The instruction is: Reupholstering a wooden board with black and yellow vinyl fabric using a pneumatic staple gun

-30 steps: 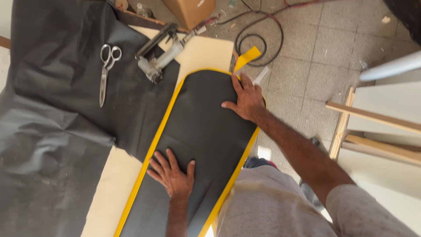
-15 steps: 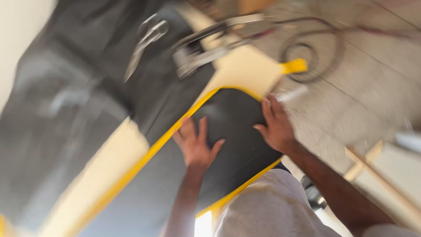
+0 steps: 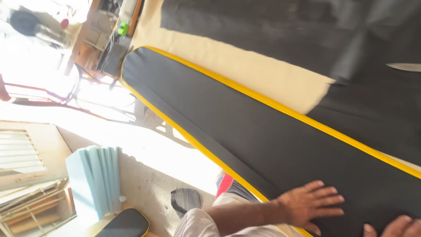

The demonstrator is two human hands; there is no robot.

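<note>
The left hand [image 3: 309,205] is lying palm down on the long black cushion [image 3: 263,131], fingers spread and stretched flat, gripping nothing. The right hand [image 3: 397,227] is showing only as a few knuckles at the bottom edge, also touching the cushion's surface; the frame is cutting it off, so how far it is open cannot be told.

The cushion is lying on a beige foam-topped table [image 3: 263,74], just beside the near edge. Its long axis is running from the lower right, under the hands, to the upper left, and its rounded end is pointing to the upper left, away from the hands. A yellow piping [image 3: 280,107] is edging both long sides and the rounded end.

A sheet of black fabric [image 3: 307,26] is covering the far part of the table, and one metal blade tip [image 3: 403,66] is resting on it at the right edge.

On the floor, a second, smaller black cushion with a yellow rim [image 3: 125,224] is sitting, making two such pieces in all. Beside it a stack of several pale blue foam sheets [image 3: 94,180] is standing on edge.
</note>
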